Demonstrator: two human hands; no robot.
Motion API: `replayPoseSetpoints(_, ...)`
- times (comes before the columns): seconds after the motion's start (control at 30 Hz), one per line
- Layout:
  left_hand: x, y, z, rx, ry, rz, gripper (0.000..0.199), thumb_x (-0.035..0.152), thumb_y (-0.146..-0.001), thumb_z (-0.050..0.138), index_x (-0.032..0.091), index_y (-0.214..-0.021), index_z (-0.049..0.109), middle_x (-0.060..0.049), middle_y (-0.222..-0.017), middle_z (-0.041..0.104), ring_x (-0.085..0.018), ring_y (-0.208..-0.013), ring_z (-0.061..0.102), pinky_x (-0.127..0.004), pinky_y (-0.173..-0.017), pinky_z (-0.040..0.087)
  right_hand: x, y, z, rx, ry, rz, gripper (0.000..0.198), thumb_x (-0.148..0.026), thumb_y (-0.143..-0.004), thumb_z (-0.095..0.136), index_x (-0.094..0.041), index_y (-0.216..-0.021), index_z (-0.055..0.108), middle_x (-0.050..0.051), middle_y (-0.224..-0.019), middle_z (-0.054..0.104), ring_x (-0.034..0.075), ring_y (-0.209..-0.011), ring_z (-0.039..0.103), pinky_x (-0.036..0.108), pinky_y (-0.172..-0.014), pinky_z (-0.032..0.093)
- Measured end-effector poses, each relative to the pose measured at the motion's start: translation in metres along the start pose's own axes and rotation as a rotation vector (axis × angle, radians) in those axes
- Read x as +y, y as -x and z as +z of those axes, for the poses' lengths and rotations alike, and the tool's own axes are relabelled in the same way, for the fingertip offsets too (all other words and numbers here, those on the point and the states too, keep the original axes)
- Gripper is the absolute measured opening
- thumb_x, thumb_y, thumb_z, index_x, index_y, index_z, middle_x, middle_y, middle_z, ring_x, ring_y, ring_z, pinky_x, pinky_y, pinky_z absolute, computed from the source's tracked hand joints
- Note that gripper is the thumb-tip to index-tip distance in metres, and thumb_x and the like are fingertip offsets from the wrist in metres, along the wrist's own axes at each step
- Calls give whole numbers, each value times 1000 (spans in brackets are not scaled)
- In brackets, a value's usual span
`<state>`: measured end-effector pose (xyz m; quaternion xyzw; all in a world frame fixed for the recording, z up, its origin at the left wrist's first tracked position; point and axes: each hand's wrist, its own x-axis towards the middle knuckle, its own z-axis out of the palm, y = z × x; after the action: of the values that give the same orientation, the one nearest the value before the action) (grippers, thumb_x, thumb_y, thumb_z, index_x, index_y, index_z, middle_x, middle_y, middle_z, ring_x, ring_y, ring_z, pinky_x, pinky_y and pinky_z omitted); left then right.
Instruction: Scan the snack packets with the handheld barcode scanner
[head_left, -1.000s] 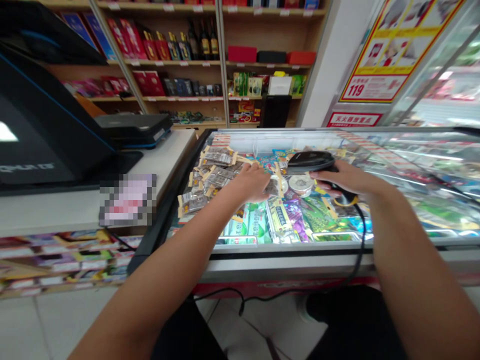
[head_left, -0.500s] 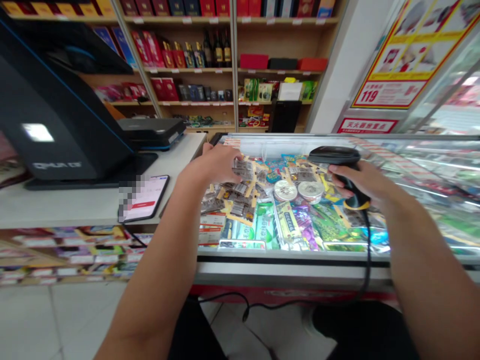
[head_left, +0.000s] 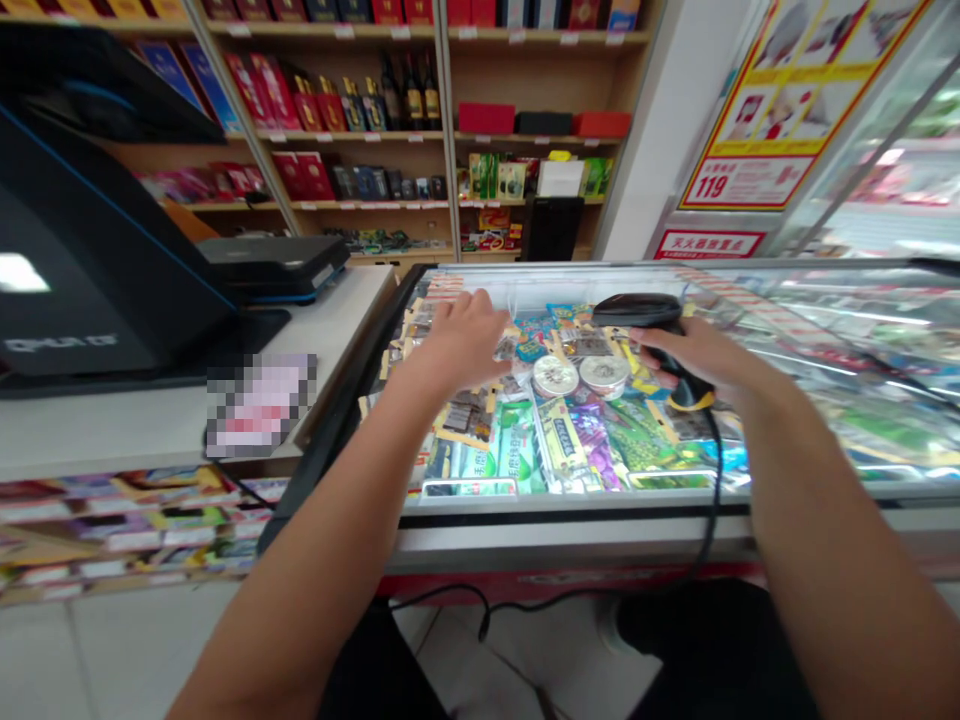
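Note:
My right hand [head_left: 709, 355] is wrapped round the handle of a black barcode scanner [head_left: 637, 308] with a yellow trim, held above the freezer. My left hand [head_left: 472, 340] is over the left part of the display, palm down and fingers apart; whether it touches a packet beneath is hidden. Around it lie several brown-and-tan snack packets [head_left: 466, 418]. Right of the left hand are two round white-lidded tubs, a left tub [head_left: 555, 377] and a right tub [head_left: 604, 374]. Green packs [head_left: 517, 445] and a purple pack [head_left: 598, 440] show closer to me.
A glass-topped freezer [head_left: 570, 520] stands before me, with the scanner's cable [head_left: 712, 490] hanging over its front edge. On the left counter [head_left: 352, 330] are a phone [head_left: 259, 405], partly pixelated, and a dark checkout terminal [head_left: 97, 290]. Shelves of boxes and bottles [head_left: 412, 95] stand behind.
My left hand has moved right across the brown packets, and its fingers are more spread. The scanner stays in my right hand. The whole view has shifted slightly, with the surroundings sliding left.

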<state>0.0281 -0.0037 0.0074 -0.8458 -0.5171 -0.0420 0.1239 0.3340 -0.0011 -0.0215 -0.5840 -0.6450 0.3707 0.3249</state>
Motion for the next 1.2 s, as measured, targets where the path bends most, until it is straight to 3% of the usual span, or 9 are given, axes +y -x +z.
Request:
replayPoseSetpoints(0.13, 59, -22, 34, 37, 73, 183, 66, 53, -99, 46, 14, -152, 43, -19, -162, 36, -38, -146, 36, -54, -118, 29, 6, -7, -1, 166, 53, 118, 39, -54, -80, 75, -21, -75, 54, 3, -59, 58, 14, -44, 52, 26, -40, 38)
replayPoseSetpoints(0.27, 92, -38, 56, -111, 195, 207, 83, 71, -98, 31, 18, -162, 27, -13, -171, 18, -36, -155, 22, -54, -122, 24, 12, -15, -4, 257, 79, 172, 36, -54, -81, 74, -21, -77, 60, 5, -58, 61, 17, -46, 56, 28, -41, 42)
replayPoseSetpoints(0.4, 93, -32, 53, -123, 192, 222, 84, 72, -98, 29, 14, -159, 33, -16, -166, 34, -37, -151, 31, -53, -119, 31, 12, -15, -7, 246, 145, 188, 38, -56, -84, 70, -21, -73, 62, 9, -60, 63, 19, -48, 59, 29, -41, 43)
replayPoseSetpoints(0.53, 88, -13, 38, -86, 136, 290, 69, 62, -101, 33, 11, -145, 49, -18, -142, 59, -37, -133, 50, -52, -108, 42, 10, -12, -9, 172, 139, 154, 42, -63, -83, 69, -22, -75, 63, 11, -65, 66, 20, -51, 60, 30, -43, 44)
replayPoseSetpoints(0.63, 84, -6, 34, -54, 73, 301, 53, 51, -99, 48, 12, -134, 57, -18, -133, 63, -36, -126, 54, -50, -103, 45, 6, -6, -11, 80, 143, 117, 43, -63, -84, 68, -22, -74, 62, 9, -64, 65, 18, -51, 58, 29, -45, 43)
replayPoseSetpoints(0.8, 76, -8, 39, -27, 55, 242, 66, 50, -91, 62, 8, -140, 50, -22, -140, 56, -39, -131, 49, -51, -103, 45, -3, 11, -21, -302, 239, 15, 49, -63, -83, 69, -21, -62, 54, 1, -49, 54, 12, -45, 47, 27, -47, 39)
replayPoseSetpoints(0.93, 71, -9, 35, -173, 65, 307, 41, 35, -92, 59, 10, -125, 61, -17, -129, 64, -35, -121, 57, -50, -104, 43, -4, 19, -30, -536, 326, 14, 48, -61, -78, 72, -19, -61, 55, 1, -51, 55, 13, -47, 49, 26, -47, 38)
replayPoseSetpoints(1.0, 69, -8, 30, -199, 59, 320, 35, 26, -89, 60, 13, -121, 62, -16, -130, 64, -33, -121, 57, -50, -106, 41, -3, 20, -32, -557, 347, 26, 46, -58, -76, 73, -19, -60, 56, 1, -51, 54, 13, -47, 49, 26, -46, 37)
replayPoseSetpoints(1.2, 66, -7, 29, -209, 71, 327, 45, 18, -83, 63, 14, -127, 57, -15, -133, 61, -33, -124, 54, -50, -106, 39, 2, 18, -33, -540, 375, 28, 48, -59, -76, 72, -20, -55, 54, 1, -50, 53, 13, -47, 48, 27, -48, 37)
